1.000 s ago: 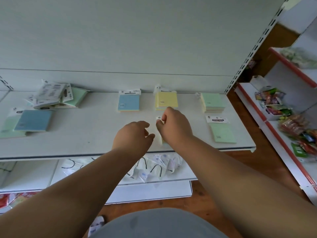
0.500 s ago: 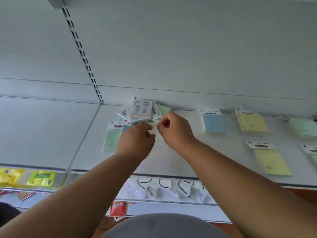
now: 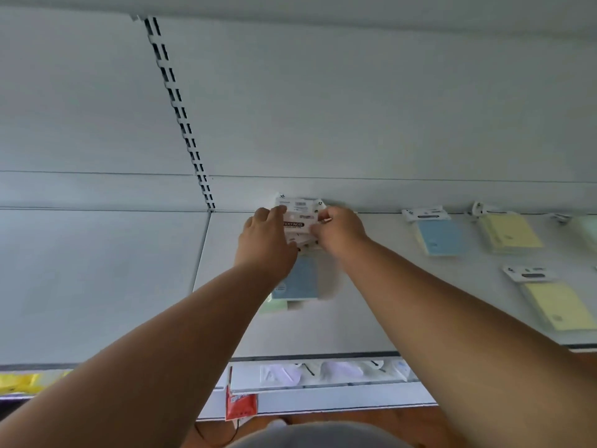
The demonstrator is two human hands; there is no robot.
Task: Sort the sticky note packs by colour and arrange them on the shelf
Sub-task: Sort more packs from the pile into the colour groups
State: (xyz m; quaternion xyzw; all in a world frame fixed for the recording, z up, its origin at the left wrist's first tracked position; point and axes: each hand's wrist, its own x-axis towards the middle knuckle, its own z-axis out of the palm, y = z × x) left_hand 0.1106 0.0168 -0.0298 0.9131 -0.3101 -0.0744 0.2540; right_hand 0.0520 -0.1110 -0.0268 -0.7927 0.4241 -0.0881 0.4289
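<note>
Seen from a head camera looking down at a white shop shelf (image 3: 371, 318), two bare arms reach forward to a loose pile of sticky note packs (image 3: 298, 218) lying against the back wall, just right of the slotted upright (image 3: 181, 114). The left hand (image 3: 266, 244) has its fingers over the pile's left side, thumb on the top pack, and appears to grip it. The right hand (image 3: 339, 232) pinches the pile's right edge with curled fingers. A blue pack (image 3: 295, 279) lies just in front of the pile, partly under the left wrist, with a green pack (image 3: 274, 307) peeking out below it. Well to the right sit the sorted packs: a blue stack (image 3: 441, 236), a yellow stack (image 3: 510, 234), and another yellow pack (image 3: 559, 305) nearer the front edge. To do this step well, the hands should probably lift one pack off the top, keep the others from sliding, and check its colour first, since the white card backs hide it. There is open shelf between the pile and the blue stack for carrying a pack across; the back wall is touching the pile and the front edge is well clear.
</note>
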